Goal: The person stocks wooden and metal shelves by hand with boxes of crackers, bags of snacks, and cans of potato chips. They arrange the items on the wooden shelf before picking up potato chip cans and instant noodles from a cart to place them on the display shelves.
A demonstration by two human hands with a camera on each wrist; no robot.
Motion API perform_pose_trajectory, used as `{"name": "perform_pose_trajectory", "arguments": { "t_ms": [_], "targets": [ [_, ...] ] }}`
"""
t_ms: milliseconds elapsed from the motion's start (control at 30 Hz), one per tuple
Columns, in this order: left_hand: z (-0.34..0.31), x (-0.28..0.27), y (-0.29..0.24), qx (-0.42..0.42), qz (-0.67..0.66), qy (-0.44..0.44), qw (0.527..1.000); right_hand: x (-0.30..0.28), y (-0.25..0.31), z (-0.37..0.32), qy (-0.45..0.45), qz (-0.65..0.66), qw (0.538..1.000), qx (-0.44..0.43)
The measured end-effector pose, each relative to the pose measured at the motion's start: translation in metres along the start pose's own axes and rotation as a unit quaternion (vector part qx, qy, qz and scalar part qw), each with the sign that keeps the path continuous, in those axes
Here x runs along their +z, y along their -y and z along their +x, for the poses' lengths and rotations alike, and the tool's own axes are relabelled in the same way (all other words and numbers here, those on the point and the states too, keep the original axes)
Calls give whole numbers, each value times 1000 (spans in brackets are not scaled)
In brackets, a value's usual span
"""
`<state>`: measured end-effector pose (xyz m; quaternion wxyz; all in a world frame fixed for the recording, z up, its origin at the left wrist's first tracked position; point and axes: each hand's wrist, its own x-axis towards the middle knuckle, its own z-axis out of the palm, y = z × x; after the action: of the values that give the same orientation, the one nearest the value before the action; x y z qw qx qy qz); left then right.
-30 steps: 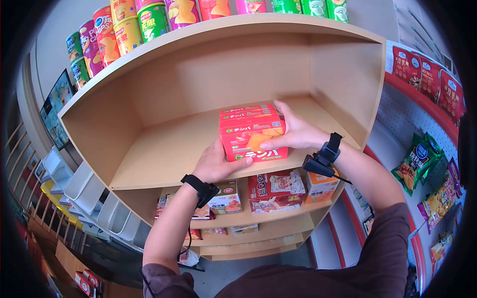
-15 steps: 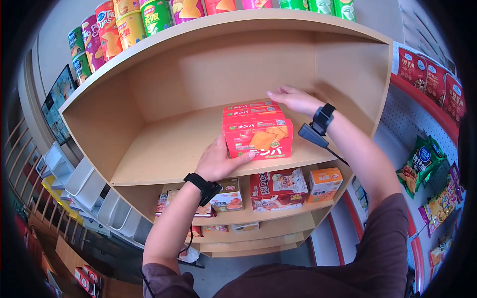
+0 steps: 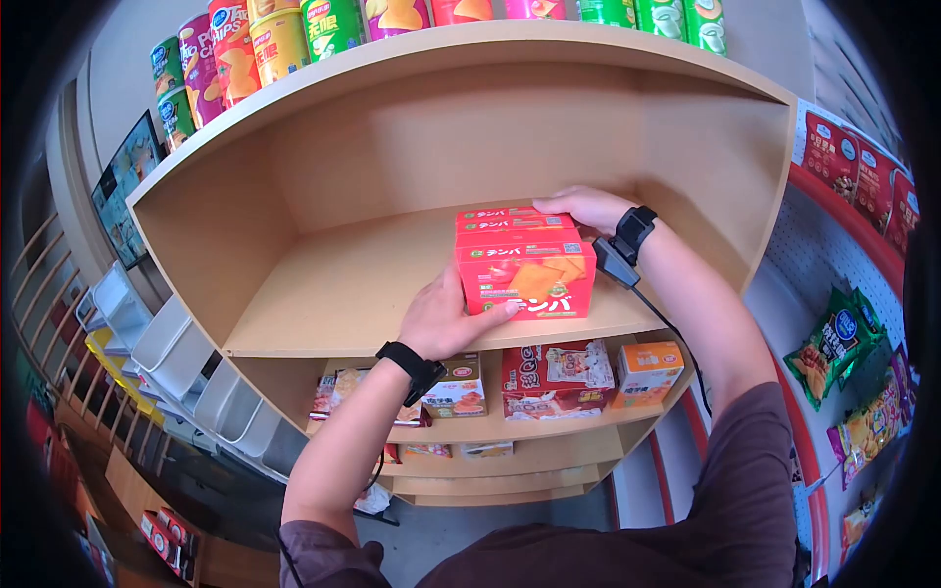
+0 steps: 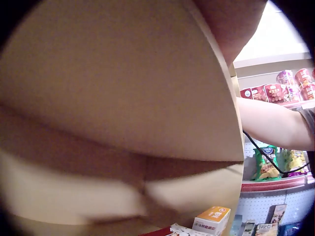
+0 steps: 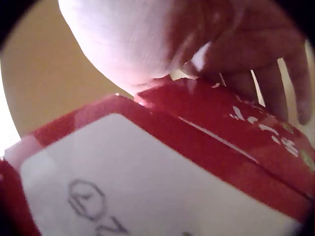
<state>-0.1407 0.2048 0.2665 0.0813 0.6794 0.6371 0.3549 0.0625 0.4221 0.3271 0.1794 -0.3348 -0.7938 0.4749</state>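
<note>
Several red cracker boxes (image 3: 525, 279) stand in a row, front to back, near the front edge of the upper wooden shelf (image 3: 338, 284). My left hand (image 3: 441, 314) is at their left front corner, its thumb lying on the front face and its fingers along the left side. At the back right, my right hand (image 3: 588, 209) has its fingers extended across the rear box. In the right wrist view the right hand (image 5: 197, 44) touches the red box (image 5: 221, 118) with its fingers spread behind it. The left wrist view shows the shelf's underside, not the left hand's fingers.
Chip cans (image 3: 279, 44) line the unit's top. On the shelf below are snack boxes, among them an orange box (image 3: 647, 372). To the right, a rack with a red rail (image 3: 848, 230) holds bagged snacks (image 3: 838, 338); white bins (image 3: 167, 338) stand at left.
My right hand has let go of the front box's right side and moved back to the rear box. The left hand stays at the left front corner. The head view has shifted slightly.
</note>
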Motion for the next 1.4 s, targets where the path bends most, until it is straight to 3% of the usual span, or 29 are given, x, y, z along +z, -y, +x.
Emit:
{"name": "perform_pose_trajectory", "arguments": {
  "t_ms": [33, 133, 233, 367, 500, 533, 633, 667, 800, 1000, 1133, 1400],
  "targets": [
    [0, 0, 0, -2, 2, 1, 1000, 2, 6, -4, -9, -10, 1000, -15],
    [1, 0, 0, -9, 4, 6, 1000, 0, 24, 4, -15, -276, 948, -158],
    [2, 1, 3, -15, -4, 10, 1000, 22, 62, -14, -34, -427, 899, -89],
    [2, 2, 7, -11, -18, 14, 1000, 39, 78, -31, -23, -445, 894, -44],
    [1, 1, 4, -9, 5, -1, 1000, 19, 70, -26, 81, -380, 920, -45],
    [0, 1, 3, -14, 4, -1, 1000, 16, 65, -26, 77, -352, 929, -81],
    [0, 0, 1, -22, 0, 5, 1000, 6, 79, -45, 55, -357, 931, -52],
    [0, 0, 2, -21, -1, 8, 1000, 2, 77, -39, 48, -358, 928, -86],
    [3, 4, 11, -20, -10, 17, 1000, 31, 100, -53, -23, -388, 916, -104],
    [0, 1, 5, -13, 4, 6, 1000, 81, 100, -39, -32, -443, 896, -4],
    [0, 3, 8, 1, 28, 6, 1000, 94, 80, -28, -99, -467, 878, -37],
    [7, 9, 16, 53, -2, 17, 998, 92, 74, -41, -117, -442, 887, -64]
  ]
}}
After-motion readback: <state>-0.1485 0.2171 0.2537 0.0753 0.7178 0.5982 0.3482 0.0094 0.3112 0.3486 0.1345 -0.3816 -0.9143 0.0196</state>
